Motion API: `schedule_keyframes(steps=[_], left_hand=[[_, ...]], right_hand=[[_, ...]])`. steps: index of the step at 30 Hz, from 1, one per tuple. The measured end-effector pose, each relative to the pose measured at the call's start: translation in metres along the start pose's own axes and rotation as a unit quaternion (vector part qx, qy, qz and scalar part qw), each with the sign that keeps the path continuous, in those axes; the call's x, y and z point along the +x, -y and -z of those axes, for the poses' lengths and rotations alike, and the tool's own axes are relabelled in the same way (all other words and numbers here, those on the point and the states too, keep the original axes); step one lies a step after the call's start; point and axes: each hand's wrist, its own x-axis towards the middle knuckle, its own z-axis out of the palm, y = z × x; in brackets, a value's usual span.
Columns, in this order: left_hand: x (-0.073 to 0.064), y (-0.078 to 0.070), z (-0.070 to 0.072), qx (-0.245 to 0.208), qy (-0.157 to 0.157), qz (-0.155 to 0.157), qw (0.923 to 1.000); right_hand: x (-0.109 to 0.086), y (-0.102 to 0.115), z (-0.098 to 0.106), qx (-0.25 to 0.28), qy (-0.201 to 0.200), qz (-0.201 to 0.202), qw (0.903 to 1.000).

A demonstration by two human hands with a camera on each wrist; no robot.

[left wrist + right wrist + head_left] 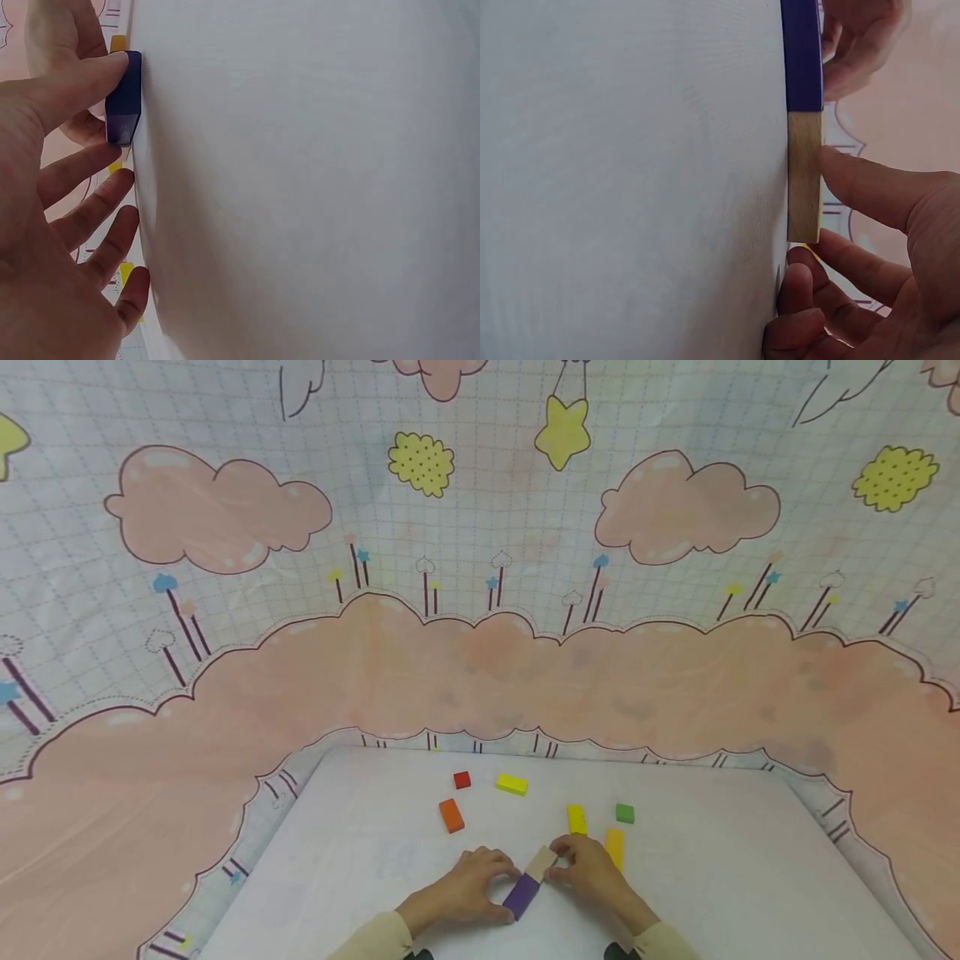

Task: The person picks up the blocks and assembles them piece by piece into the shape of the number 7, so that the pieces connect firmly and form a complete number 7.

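Note:
A purple block (pixel 521 896) and a plain wooden block (pixel 541 864) lie end to end on the white table, forming one slanting row. My left hand (pixel 468 887) pinches the purple block between thumb and index finger, the other fingers spread apart in the left wrist view. At the far end of the row, my right hand (pixel 590 870) holds the wooden block (pixel 804 176). Its thumb is on the block's side and its index finger at the end. In the right wrist view the two blocks meet with no visible gap.
Beyond the hands lie a red block (pixel 462 780), an orange block (pixel 452 816), yellow blocks (pixel 512 784) and a green block (pixel 625 813). An amber block (pixel 615 847) sits close beside my right hand. A patterned cloth (pixel 480 681) rises behind the white table (pixel 360 827).

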Motion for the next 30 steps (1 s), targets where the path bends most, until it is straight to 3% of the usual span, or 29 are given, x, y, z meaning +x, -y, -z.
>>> schedule_keyframes(steps=[9, 14, 23, 30], left_hand=[[-0.001, -0.007, -0.003, 0.014, 0.005, 0.023, 0.9996], [-0.001, -0.007, -0.006, 0.030, 0.002, 0.023, 0.9993], [-0.002, -0.009, -0.008, 0.038, -0.001, 0.024, 0.9990], [-0.002, -0.012, -0.007, 0.032, 0.002, 0.032, 0.9990]], right_hand=[[0.004, 0.001, 0.003, -0.010, 0.020, -0.005, 0.9997], [0.004, 0.002, 0.004, -0.019, 0.041, 0.012, 0.9989], [0.002, -0.001, 0.001, -0.024, 0.036, 0.041, 0.9982], [0.003, -0.002, -0.002, -0.039, 0.036, 0.033, 0.9981]])
